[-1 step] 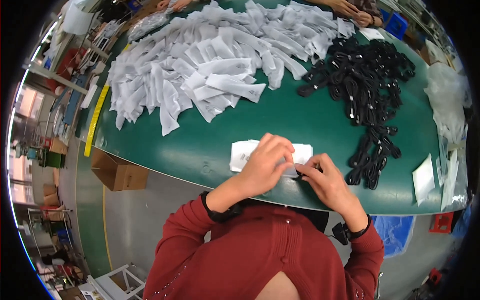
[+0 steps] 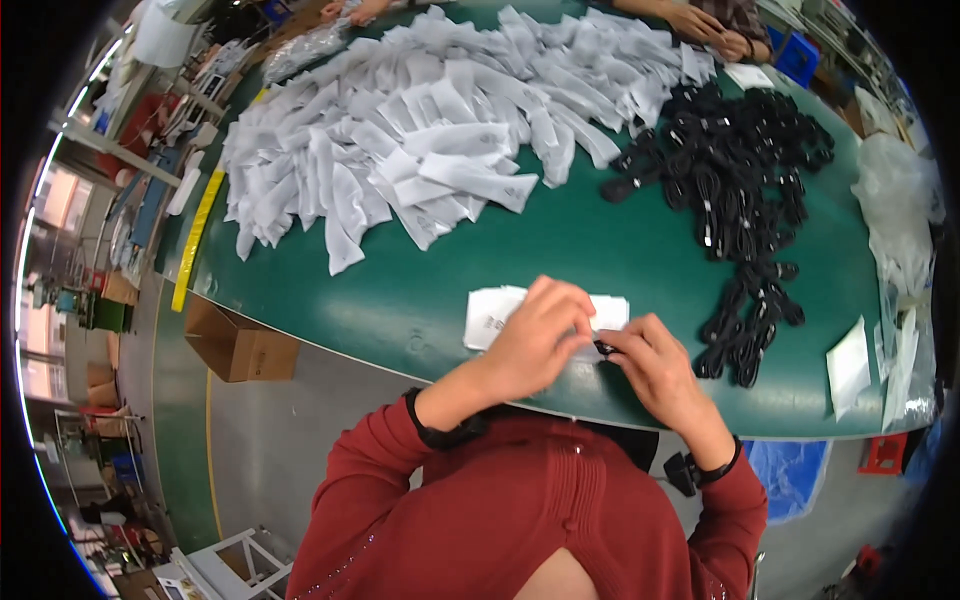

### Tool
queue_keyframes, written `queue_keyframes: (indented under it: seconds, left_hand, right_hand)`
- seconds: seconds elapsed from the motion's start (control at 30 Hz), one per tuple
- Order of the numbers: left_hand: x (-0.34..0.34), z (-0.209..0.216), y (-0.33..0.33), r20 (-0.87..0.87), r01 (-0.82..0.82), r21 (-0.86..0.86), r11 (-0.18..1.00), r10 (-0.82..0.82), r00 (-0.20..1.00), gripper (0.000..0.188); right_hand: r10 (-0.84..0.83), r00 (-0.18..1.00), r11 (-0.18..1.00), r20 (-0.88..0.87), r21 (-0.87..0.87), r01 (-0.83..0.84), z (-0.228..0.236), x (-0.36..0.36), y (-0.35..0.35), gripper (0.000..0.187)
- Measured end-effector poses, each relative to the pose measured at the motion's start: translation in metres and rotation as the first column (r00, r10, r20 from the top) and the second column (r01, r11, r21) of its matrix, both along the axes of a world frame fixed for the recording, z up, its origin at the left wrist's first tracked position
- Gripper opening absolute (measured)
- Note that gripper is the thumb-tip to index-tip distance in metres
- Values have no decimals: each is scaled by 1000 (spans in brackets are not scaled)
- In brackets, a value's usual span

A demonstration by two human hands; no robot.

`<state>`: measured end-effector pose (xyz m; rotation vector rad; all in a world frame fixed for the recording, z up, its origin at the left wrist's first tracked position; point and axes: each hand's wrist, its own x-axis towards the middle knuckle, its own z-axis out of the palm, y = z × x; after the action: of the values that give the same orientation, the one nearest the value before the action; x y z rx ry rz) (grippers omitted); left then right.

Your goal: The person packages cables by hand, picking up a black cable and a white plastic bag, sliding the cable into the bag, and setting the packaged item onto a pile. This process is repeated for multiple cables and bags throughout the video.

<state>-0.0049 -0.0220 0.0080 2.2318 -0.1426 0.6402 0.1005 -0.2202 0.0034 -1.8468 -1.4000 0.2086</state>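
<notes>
A stack of flat white bags (image 2: 488,312) lies by the table's near edge, beneath both my hands. My left hand (image 2: 532,345) rests across it, thumb and fingers pinched at the edge of a white bag; the pinch itself is partly hidden. My right hand (image 2: 655,368) is closed on a coiled black cable (image 2: 604,348), of which only a small part shows between the fingertips. The two hands' fingertips nearly meet. To the right is a heap of coiled black cables (image 2: 708,185), with several trailing toward me. A large pile of filled white bags (image 2: 400,150) covers the far left.
The green table (image 2: 390,310) has a yellow strip (image 2: 198,240) on its left edge. Clear plastic (image 2: 890,200) and a white sheet (image 2: 848,368) lie at the right. Another person's hands (image 2: 715,28) are at the far side. An open cardboard box (image 2: 240,345) stands at lower left.
The table scene sits slightly lower in view. My fingertips have shifted slightly around the black cable, and both hands stay over the white stack.
</notes>
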Motion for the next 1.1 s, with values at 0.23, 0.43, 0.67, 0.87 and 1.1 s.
queue_keyframes:
  seconds: [0.23, 0.43, 0.67, 0.87, 1.1]
  left_hand:
    - [1, 0, 13, -114, -10, -408, 913, -40, 993, 10]
    - [4, 20, 45, -27, 80, -734, 674, -147, 989, 10]
    - [55, 32, 154, 90, -194, -688, 699, 347, 934, 23]
    - [18, 28, 105, 143, -403, -224, 887, 439, 887, 20]
    - [-6, -31, 10, -119, -108, -32, 994, 104, 987, 24]
  right_hand:
    - [82, 996, 989, -28, 126, -77, 8, 7, 28, 32]
    - [10, 999, 954, -51, 298, 6, 34, 39, 62, 31]
    - [-289, 838, 957, 463, 145, 250, -44, 165, 101, 40]
    - [-87, 597, 961, 798, -91, 261, -67, 172, 86, 40]
    - [-333, 907, 934, 258, -44, 355, -48, 106, 41, 42]
